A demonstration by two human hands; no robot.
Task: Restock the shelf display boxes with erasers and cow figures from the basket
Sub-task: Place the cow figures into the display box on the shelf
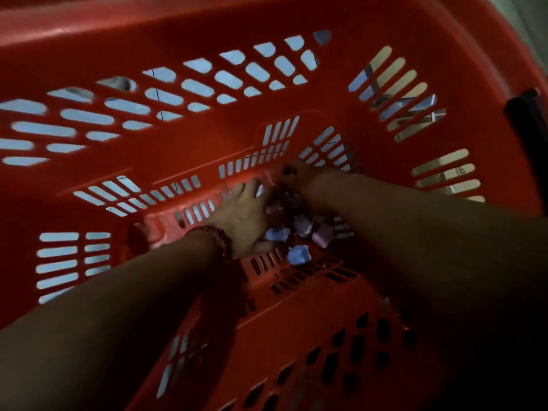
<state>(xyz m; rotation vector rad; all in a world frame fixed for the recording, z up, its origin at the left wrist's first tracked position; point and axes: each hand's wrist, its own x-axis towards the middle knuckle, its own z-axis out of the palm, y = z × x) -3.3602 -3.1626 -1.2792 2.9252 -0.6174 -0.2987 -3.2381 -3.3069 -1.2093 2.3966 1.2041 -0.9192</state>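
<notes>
Red slotted basket (178, 149): holds a pile of small pieces (302, 225), blue, lilac and pink, on its floor; too blurred to say whether they are erasers or figures. Left hand (240, 215) lies flat on the pile's near-left side, fingers spread and fairly straight; a blue piece (299, 255) sits just right of its wrist; a pink piece (321, 235) lies further right. Right hand (296, 176) is beyond the left fingertips at the pile's far edge; dark and blurred, grip cannot be told. Beaded bracelet (221, 240) on the left wrist. Black handle (525, 114) well right of the right hand; both forearms cover the basket's near floor.
</notes>
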